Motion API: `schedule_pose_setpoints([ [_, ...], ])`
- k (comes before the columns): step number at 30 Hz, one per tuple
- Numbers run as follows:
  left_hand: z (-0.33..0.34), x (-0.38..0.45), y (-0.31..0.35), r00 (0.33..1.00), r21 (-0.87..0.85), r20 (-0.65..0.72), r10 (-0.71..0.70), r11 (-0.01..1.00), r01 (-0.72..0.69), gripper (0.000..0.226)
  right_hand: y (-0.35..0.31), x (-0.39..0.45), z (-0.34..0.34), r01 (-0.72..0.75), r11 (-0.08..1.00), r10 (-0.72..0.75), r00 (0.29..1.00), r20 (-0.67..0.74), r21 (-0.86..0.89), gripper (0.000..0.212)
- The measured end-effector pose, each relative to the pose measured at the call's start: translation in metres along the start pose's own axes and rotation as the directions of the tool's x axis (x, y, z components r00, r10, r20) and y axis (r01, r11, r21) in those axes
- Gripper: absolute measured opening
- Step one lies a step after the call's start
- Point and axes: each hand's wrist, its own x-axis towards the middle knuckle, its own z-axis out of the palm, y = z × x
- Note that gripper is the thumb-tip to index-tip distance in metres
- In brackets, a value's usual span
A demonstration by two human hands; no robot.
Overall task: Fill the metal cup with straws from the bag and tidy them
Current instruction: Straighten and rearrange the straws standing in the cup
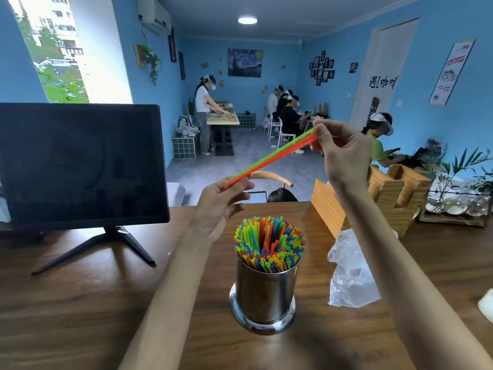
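1. The metal cup (265, 292) near the table's front edge is already packed with straws (269, 243).
2. A last few straws (269, 158) are pinched at both ends, left hand (221, 201) low, right hand (338, 153) high.
3. The bag (349, 271) looks emptied; only dropping these in and tidying seems left.

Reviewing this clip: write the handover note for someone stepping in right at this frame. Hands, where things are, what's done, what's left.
Left hand pinches the lower end of a few loose straws, orange and green; right hand pinches their upper end, held in the air above the metal cup.
The cup stands on the wooden table, already packed with upright coloured straws.
The plastic bag lies crumpled to the cup's right and looks empty.
Left: drop the held straws into the cup, then even out the tops.
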Motion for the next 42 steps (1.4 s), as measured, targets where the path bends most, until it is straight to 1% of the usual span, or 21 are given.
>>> schedule_pose_setpoints([
  [3, 0.003, 0.000, 0.004, 0.999, -0.189, -0.049, 0.019, 0.981, -0.028, 0.023, 0.016, -0.018, 0.006, -0.156, 0.983, 0.155, 0.988, 0.021, 0.092, 0.009],
  [5, 0.008, 0.000, 0.007, 0.992, -0.325, -0.127, 0.021, 0.944, -0.061, 0.022, 0.024, -0.034, 0.012, -0.227, 0.966, 0.221, 0.973, 0.062, 0.124, 0.010],
  [6, 0.010, 0.000, 0.009, 0.984, -0.386, -0.177, -0.005, 0.920, -0.065, 0.020, 0.026, -0.041, 0.015, -0.248, 0.958, 0.239, 0.968, 0.075, 0.146, 0.012],
  [8, 0.012, -0.001, 0.009, 0.962, -0.489, -0.249, -0.108, 0.872, -0.029, 0.019, 0.028, -0.055, 0.020, -0.271, 0.943, 0.261, 0.962, 0.077, 0.195, 0.014],
  [10, 0.015, -0.003, 0.007, 0.939, -0.570, -0.266, -0.217, 0.821, 0.028, 0.016, 0.029, -0.064, 0.024, -0.273, 0.938, 0.267, 0.962, 0.060, 0.213, 0.014],
  [12, 0.018, -0.005, 0.004, 0.923, -0.590, -0.268, -0.278, 0.804, 0.071, 0.021, 0.031, -0.072, 0.027, -0.275, 0.941, 0.269, 0.961, 0.059, 0.196, 0.014],
  [14, 0.020, -0.003, 0.003, 0.919, -0.551, -0.285, -0.273, 0.831, 0.076, 0.023, 0.032, -0.080, 0.029, -0.282, 0.941, 0.272, 0.959, 0.079, 0.187, 0.015],
  [16, 0.020, 0.000, 0.003, 0.923, -0.497, -0.308, -0.231, 0.866, 0.051, 0.017, 0.032, -0.086, 0.029, -0.291, 0.937, 0.274, 0.956, 0.108, 0.195, 0.021],
  [18, 0.019, 0.002, 0.005, 0.932, -0.406, -0.330, -0.151, 0.914, 0.004, 0.016, 0.034, -0.091, 0.026, -0.303, 0.937, 0.279, 0.948, 0.154, 0.171, 0.024],
  [21, 0.018, 0.003, 0.011, 0.936, -0.204, -0.351, 0.013, 0.975, -0.090, 0.019, 0.038, -0.095, 0.019, -0.340, 0.940, 0.314, 0.898, 0.309, 0.033, 0.014],
  [24, 0.020, 0.001, 0.019, 0.937, 0.005, -0.311, 0.159, 0.986, -0.166, 0.021, 0.038, -0.093, 0.012, -0.250, 0.957, 0.291, 0.822, 0.489, -0.150, 0.007],
  [26, 0.022, -0.001, 0.023, 0.949, 0.114, -0.226, 0.219, 0.974, -0.198, 0.018, 0.035, -0.089, 0.010, -0.167, 0.967, 0.248, 0.798, 0.549, -0.193, 0.004],
  [27, 0.023, -0.002, 0.024, 0.958, 0.142, -0.168, 0.231, 0.968, -0.209, 0.015, 0.033, -0.088, 0.010, -0.142, 0.972, 0.224, 0.796, 0.563, -0.186, 0.006],
  [29, 0.025, -0.005, 0.026, 0.969, 0.178, -0.065, 0.238, 0.958, -0.223, 0.010, 0.028, -0.087, 0.011, -0.139, 0.981, 0.193, 0.785, 0.588, -0.137, 0.007],
  [31, 0.026, -0.007, 0.027, 0.971, 0.196, -0.014, 0.239, 0.953, -0.232, 0.009, 0.025, -0.088, 0.012, -0.137, 0.984, 0.179, 0.768, 0.615, -0.115, 0.009],
  [37, 0.024, -0.011, 0.027, 0.968, 0.187, -0.030, 0.248, 0.953, -0.238, 0.013, 0.020, -0.089, 0.009, -0.171, 0.977, 0.213, 0.713, 0.668, -0.129, 0.018],
  [40, 0.025, -0.010, 0.029, 0.966, 0.201, -0.014, 0.257, 0.947, -0.249, 0.017, 0.020, -0.092, 0.008, -0.167, 0.977, 0.214, 0.707, 0.674, -0.135, 0.020],
  [42, 0.027, -0.010, 0.030, 0.959, 0.258, -0.002, 0.282, 0.927, -0.272, 0.026, 0.020, -0.092, 0.007, -0.159, 0.978, 0.209, 0.710, 0.672, -0.137, 0.025],
])
